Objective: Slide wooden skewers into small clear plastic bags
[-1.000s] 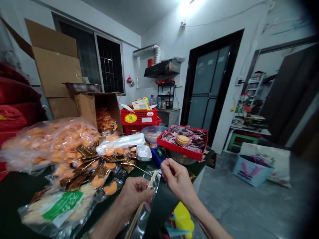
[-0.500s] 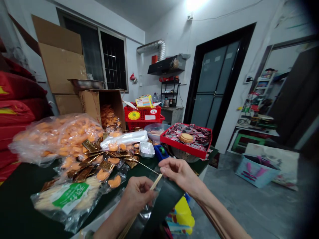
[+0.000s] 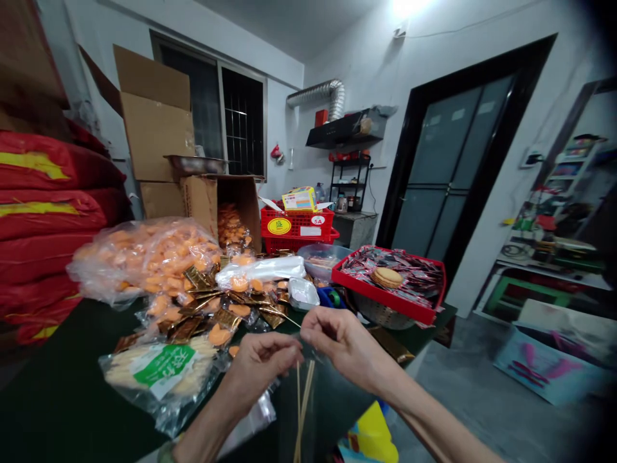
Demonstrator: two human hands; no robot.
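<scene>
Our left hand (image 3: 263, 363) and right hand (image 3: 344, 347) hold their fingers pinched on the clear bag (image 3: 311, 421), whose thin sticks (image 3: 301, 415) stand below them, over the green counter (image 3: 72, 386). Brown sachets (image 3: 187, 328) and orange pieces (image 3: 219, 335) crowd the left, behind a packed bundle of skewers (image 3: 161, 373). Ahead of us, a loose stick (image 3: 289, 318) slants toward our right fingers; a foil tray (image 3: 304, 294) and a red tray (image 3: 380, 301) sit beyond.

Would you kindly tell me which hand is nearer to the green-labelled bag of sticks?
Left. The left hand is just to the right of the bag of sticks; the right hand is farther right, beyond the left.
</scene>
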